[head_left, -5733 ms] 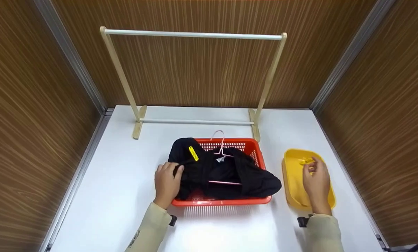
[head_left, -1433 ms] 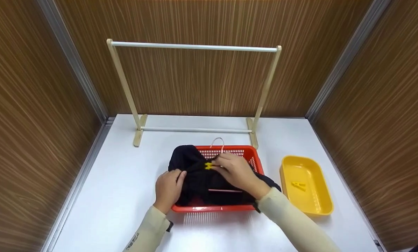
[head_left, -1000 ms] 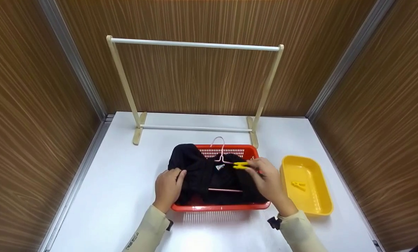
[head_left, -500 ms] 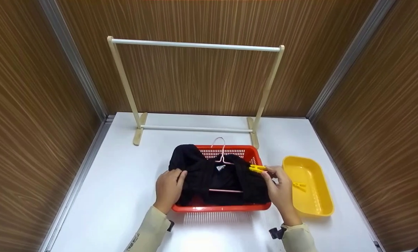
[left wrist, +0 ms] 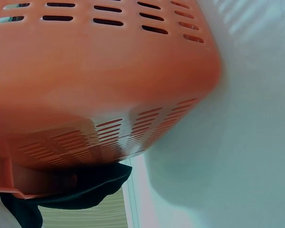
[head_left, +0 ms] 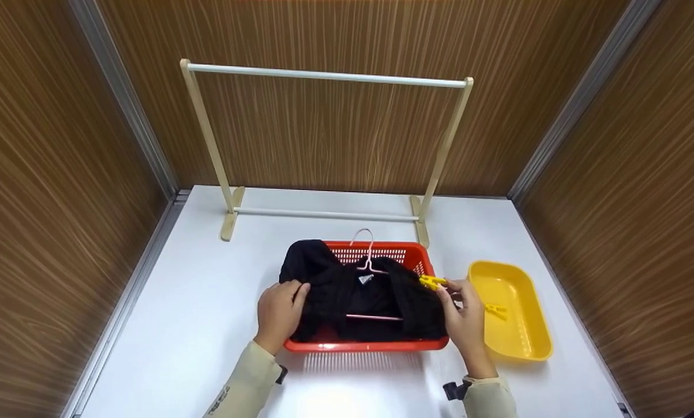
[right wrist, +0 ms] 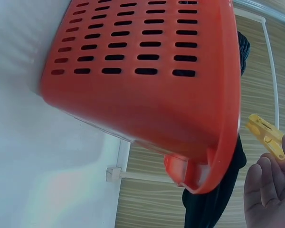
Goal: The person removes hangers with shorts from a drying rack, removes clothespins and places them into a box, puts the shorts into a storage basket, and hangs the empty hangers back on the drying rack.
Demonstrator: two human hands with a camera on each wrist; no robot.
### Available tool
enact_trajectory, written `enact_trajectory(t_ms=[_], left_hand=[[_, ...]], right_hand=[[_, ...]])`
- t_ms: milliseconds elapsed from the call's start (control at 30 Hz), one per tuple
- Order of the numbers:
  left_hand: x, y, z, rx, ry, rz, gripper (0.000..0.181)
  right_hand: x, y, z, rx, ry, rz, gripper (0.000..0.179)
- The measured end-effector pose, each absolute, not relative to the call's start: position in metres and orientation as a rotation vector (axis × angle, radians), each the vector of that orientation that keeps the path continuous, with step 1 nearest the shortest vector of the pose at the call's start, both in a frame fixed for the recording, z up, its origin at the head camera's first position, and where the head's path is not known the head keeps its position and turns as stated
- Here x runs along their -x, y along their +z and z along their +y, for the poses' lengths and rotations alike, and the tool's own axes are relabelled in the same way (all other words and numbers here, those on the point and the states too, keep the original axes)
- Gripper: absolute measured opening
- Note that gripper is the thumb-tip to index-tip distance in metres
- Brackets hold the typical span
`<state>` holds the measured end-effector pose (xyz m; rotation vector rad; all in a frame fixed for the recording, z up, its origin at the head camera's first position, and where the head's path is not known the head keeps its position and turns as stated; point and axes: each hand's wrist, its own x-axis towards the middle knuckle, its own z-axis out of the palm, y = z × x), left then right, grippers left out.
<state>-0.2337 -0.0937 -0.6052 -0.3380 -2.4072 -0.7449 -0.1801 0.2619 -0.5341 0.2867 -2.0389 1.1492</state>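
Observation:
A black garment [head_left: 323,299] with a small white label lies on a pink clothes hanger [head_left: 370,255] in the red basket [head_left: 370,347]. My left hand [head_left: 278,313] grips the garment's left part by the basket's edge; its fingers are out of sight in the left wrist view. Between thumb and fingers, my right hand [head_left: 466,316] pinches a yellow clothespin [head_left: 432,282], whose tip is right at the garment's right shoulder. The right wrist view shows this clothespin beyond the basket's rim.
To the right stands a yellow tray [head_left: 512,351] holding another clothespin [head_left: 496,311]. Behind the basket is a rack with a white top bar [head_left: 323,75] and wooden uprights [head_left: 446,142]. Wood-patterned walls [head_left: 602,191] enclose the white table [head_left: 196,342].
My right hand moved from the yellow tray over the garment's middle, then right to its shoulder with a clothespin. The clothespin earlier on the garment's left side no longer shows there. Left hand stayed.

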Motion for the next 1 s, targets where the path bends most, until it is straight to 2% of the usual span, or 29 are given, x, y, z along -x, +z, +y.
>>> enact_trajectory(t_ms=[467,700,1000], left_hand=[[0.234,-0.606,-0.096,0.345,-0.740,-2.417,0.036],[0.236,-0.606,-0.095,0.347,-0.737,-2.402,0.038],[0.234,-0.605,-0.094,0.329,-0.745,-2.416,0.036]], right_hand=[[0.174,-0.536,0.280,-0.084,1.234,-2.054,0.019],[0.188,-0.562,0.324,0.053,1.205,-2.056,0.025],[0.179,-0.555,0.366,0.221,1.162,-2.123,0.029]])
